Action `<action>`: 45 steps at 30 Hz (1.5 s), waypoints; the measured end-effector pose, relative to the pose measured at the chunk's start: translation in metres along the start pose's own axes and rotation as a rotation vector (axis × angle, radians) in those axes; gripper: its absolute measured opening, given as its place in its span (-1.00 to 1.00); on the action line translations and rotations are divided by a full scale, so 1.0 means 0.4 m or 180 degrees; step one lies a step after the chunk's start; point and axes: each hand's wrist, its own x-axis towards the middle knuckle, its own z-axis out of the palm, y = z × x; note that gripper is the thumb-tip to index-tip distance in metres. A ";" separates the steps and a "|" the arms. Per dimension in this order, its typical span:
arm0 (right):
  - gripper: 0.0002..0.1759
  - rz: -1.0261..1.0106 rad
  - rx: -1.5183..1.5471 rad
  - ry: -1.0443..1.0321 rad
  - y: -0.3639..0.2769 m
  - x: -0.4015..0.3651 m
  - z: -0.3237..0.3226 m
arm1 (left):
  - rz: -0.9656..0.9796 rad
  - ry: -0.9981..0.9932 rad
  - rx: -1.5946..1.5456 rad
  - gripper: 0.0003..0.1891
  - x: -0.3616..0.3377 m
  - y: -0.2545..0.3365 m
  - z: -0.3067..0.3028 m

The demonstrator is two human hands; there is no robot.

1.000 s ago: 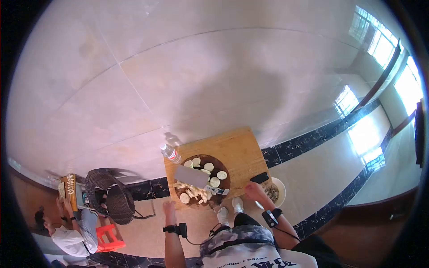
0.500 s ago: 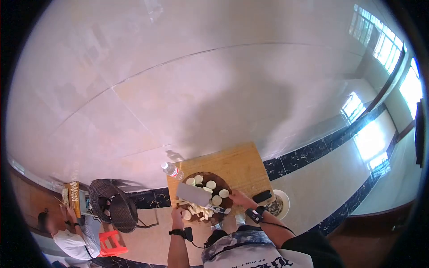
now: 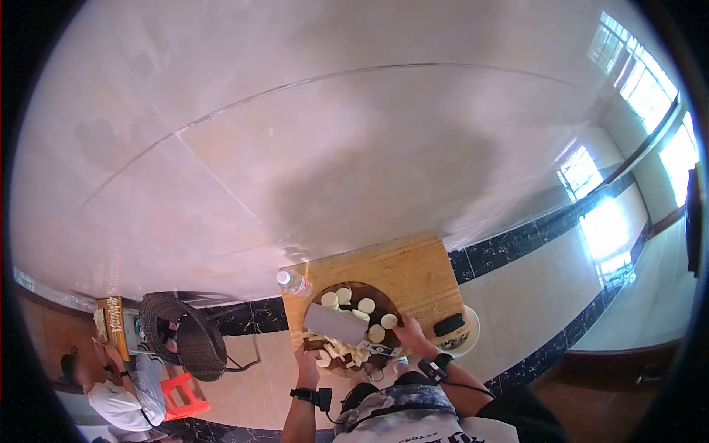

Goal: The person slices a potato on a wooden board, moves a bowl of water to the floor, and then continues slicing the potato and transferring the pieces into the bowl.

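Two hands work low in the view, each wrist wearing a black strap with a small box. Our left hand (image 3: 305,359) lies at the near rim of a round board (image 3: 385,301) of dark wood, its fingers among pale cut sticks (image 3: 336,353) heaped there. We cannot tell whether those fingers are closed or spread. Our right hand (image 3: 410,337) rests on the board's right side with its fingertips at one of the discs (image 3: 367,305). These are white, flat and round, scattered over the dark wood. Whether the hand grips that disc or only touches it is too small to see. A grey slab (image 3: 336,323), smooth and rectangular, lies across the board's left half, and beside it is a strip with a label we cannot read.

The board sits on a small worktop (image 3: 406,269) of light, straight-grained wood. A clear plastic bottle (image 3: 294,281) lies at its far left corner, and a black block (image 3: 448,325) rests over a white bowl (image 3: 470,334) at its right edge.

To the left stand a dark woven chair (image 3: 185,336) and a red stool (image 3: 181,395), and a seated person (image 3: 111,395) holds a box (image 3: 112,317) whose writing is illegible. The floor (image 3: 295,148) is large glossy beige tiles, edged by a black marbled border (image 3: 517,244). Barred windows (image 3: 635,74) glare at the far right.
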 end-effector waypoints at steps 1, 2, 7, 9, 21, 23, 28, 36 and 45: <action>-0.50 -0.0029 0.0051 0.0083 -0.002 -0.008 0.003 | 0.0018 -0.0035 0.0047 -0.52 0.005 0.000 -0.003; -0.50 -0.0033 -0.0031 0.0257 -0.007 -0.013 0.013 | 0.0050 -0.0075 0.0056 -0.52 0.013 0.000 -0.008; -0.49 0.0356 0.0055 0.0371 0.032 -0.012 0.037 | 0.0252 -0.0224 0.0378 -0.50 0.040 0.005 -0.011; -0.48 0.0193 -0.0077 0.0545 0.022 -0.024 0.032 | 0.0197 -0.0269 0.0286 -0.49 0.017 0.034 0.001; -0.51 -0.0058 0.2174 0.0203 -0.072 -0.114 -0.009 | 0.0411 -0.0703 0.0435 -0.52 0.062 0.017 -0.024; -0.51 -0.0179 0.2532 0.0092 -0.035 -0.100 0.011 | 0.0420 -0.0722 0.0430 -0.53 0.038 0.035 -0.019; -0.44 -0.0375 0.2410 0.0029 -0.074 -0.140 -0.016 | 0.0558 -0.1018 0.0538 -0.43 0.035 0.047 -0.042; -0.41 -0.1199 -0.1060 0.0697 -0.130 -0.237 0.023 | 0.2356 -0.0172 0.3012 -0.34 -0.020 -0.016 -0.048; -0.48 -0.1000 -0.2323 0.0577 -0.208 -0.267 0.072 | 0.2150 -0.0089 0.3915 -0.35 -0.086 0.043 0.024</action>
